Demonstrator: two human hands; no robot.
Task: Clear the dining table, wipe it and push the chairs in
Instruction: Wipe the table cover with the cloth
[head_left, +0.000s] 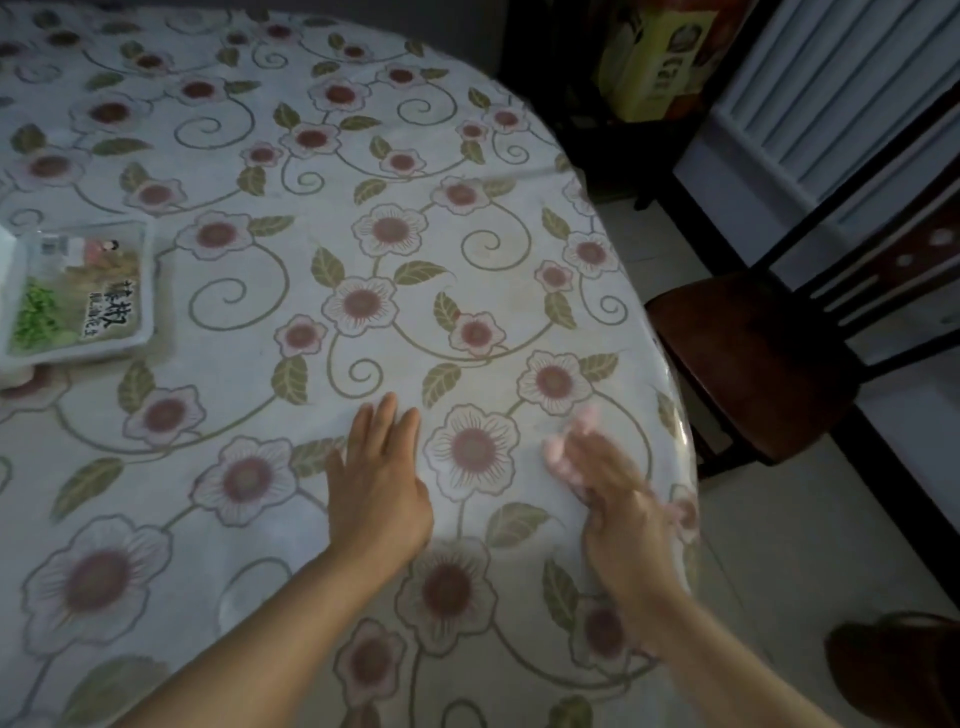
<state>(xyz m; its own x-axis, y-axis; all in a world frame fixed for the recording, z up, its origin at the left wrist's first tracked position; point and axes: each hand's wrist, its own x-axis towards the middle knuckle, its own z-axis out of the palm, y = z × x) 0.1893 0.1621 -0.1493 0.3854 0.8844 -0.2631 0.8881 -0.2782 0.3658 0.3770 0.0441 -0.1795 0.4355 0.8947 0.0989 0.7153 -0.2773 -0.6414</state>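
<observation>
Left hand (382, 486) lies flat on the table (218, 130), fingers straight and together, palm down on the flowered cloth at lower centre of the frame, holding nothing. Right hand (597, 483) is just beside it, toward the table's right edge, smeared with motion blur; its fingers look extended over the cloth, and a pale pinkish patch at the fingertips could be a cloth or only blur, so I cannot tell whether it grips anything. Judging by that, this looks like the wiping stage, or a bare-handed sweep of crumbs toward the edge.

Clearing is not finished, though: a sealed food tray (78, 296) with a printed label sits at the left edge of the frame, well apart from both hands. That wants lifting off before the wipe can reach that side.

Over at right of frame, a dark wooden chair (748, 358) stands pulled out from the table, seat exposed, so pushing it in remains. Next move calls for a reach left to the tray.
</observation>
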